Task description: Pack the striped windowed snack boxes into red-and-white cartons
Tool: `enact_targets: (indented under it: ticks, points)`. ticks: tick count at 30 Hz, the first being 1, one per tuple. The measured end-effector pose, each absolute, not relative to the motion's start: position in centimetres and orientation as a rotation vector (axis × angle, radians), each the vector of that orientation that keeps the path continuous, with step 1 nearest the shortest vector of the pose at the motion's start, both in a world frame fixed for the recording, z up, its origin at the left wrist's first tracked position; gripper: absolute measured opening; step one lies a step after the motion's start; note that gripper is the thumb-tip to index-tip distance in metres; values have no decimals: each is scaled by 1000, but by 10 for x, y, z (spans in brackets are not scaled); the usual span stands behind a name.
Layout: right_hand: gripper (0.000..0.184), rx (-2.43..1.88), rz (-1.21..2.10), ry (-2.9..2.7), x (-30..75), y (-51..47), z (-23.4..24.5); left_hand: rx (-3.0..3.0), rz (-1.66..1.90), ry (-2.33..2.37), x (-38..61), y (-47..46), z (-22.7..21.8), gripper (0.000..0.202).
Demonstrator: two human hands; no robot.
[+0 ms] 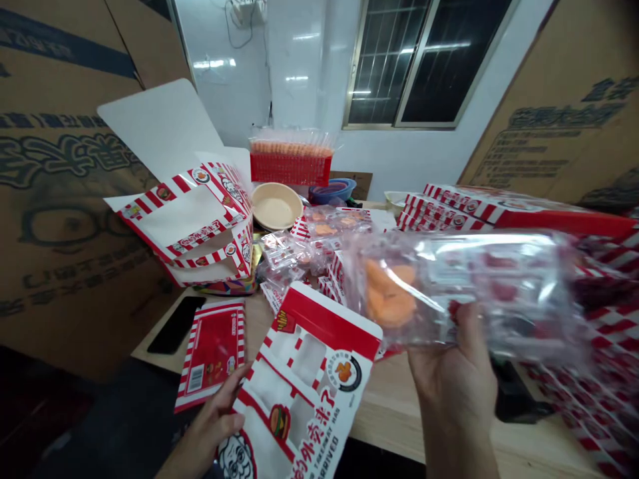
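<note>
My left hand (210, 426) grips the lower left edge of a red-and-white paper takeaway bag (304, 379) with a burger print and a cartoon face. My right hand (452, 379) holds up a clear plastic bag (474, 293), its thumb pressed against the side. Orange pieces (389, 296) lie inside the plastic at its left end. More small clear packets (284, 256) with orange contents lie on the table behind the two hands.
A black smartphone (176, 324) and a flat red printed bag (212, 352) lie on the wooden table (394, 412). Striped paper packaging (184, 223), stacked bags (449, 209), a beige bowl (275, 206), a red crate (291, 169) and large cardboard boxes (60, 199) surround them.
</note>
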State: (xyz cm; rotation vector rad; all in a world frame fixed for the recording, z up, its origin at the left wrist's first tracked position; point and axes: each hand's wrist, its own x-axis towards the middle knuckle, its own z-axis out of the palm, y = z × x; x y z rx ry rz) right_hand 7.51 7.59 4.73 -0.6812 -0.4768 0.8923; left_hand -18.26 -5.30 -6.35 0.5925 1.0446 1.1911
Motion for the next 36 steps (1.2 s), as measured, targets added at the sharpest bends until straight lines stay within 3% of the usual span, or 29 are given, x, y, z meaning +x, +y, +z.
enact_targets:
  ticks: [6, 12, 14, 17, 21, 26, 31, 33, 36]
  points:
    - [41, -976, 1439, -604, 68, 60, 41, 848, 979, 757, -169, -61, -54, 79]
    - [43, -1022, 1708, -755, 57, 46, 26, 647, 1188, 916, -125, -41, -29, 50]
    - [42, -976, 1732, -815, 63, 43, 21, 540, 1237, 898, -111, -38, -29, 49]
    - [40, -956, 1716, -916, 80, 42, 9, 489, 1290, 842, -98, -39, -40, 54]
    - [39, -1016, 1580, -1118, 105, 45, -2, 538, 1374, 859, -92, -38, -62, 38]
    - [39, -1151, 1334, -1568, 125, 44, 11, 655, 1475, 1002, -92, -31, -80, 35]
    - [43, -1168, 1379, -1779, 128, 40, 18, 1395, 1177, 1004, -107, -23, -69, 36]
    - [52, -1147, 1365, -1803, 128, 42, 14, 1619, 1028, 953, -113, -18, -56, 34]
    - [70, -1075, 1057, -1683, 126, 51, 12, 1730, 899, 868, -115, -11, -38, 31]
